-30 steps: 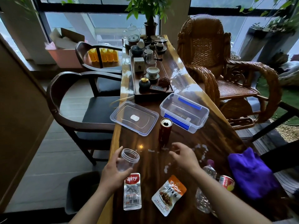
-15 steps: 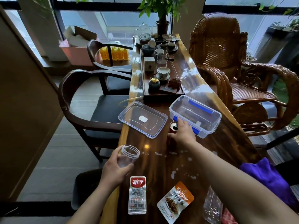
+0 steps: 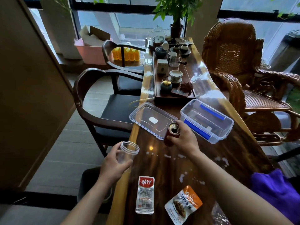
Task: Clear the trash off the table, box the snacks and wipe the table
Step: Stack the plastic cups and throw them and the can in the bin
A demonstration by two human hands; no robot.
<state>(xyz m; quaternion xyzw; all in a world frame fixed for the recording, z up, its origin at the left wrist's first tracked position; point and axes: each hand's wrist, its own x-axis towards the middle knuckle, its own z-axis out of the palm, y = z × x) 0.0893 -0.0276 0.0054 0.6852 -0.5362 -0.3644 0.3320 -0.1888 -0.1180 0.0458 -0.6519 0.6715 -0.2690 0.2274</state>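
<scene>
Lifted and tilted since earlier, red aluminium drink can (image 3: pixel 171 134) is clamped in right hand (image 3: pixel 185 139) grip, left hand (image 3: pixel 113 166) clamping clear plastic cup (image 3: pixel 128 151) above dark bin (image 3: pixel 90 184) left of bench (image 3: pixel 162 166).

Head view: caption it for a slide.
Right hand lifts red can beside open box; left hand holds clear cup.

The left hand (image 3: pixel 113 166) is curled around a clear cup (image 3: pixel 127 151) at the near table edge, thumb on one side and fingers on the other, forearm bare. The right hand (image 3: pixel 185 140) reaches further forward, its fingers wrapped around a red can (image 3: pixel 172 134) tilted towards the left.
</scene>
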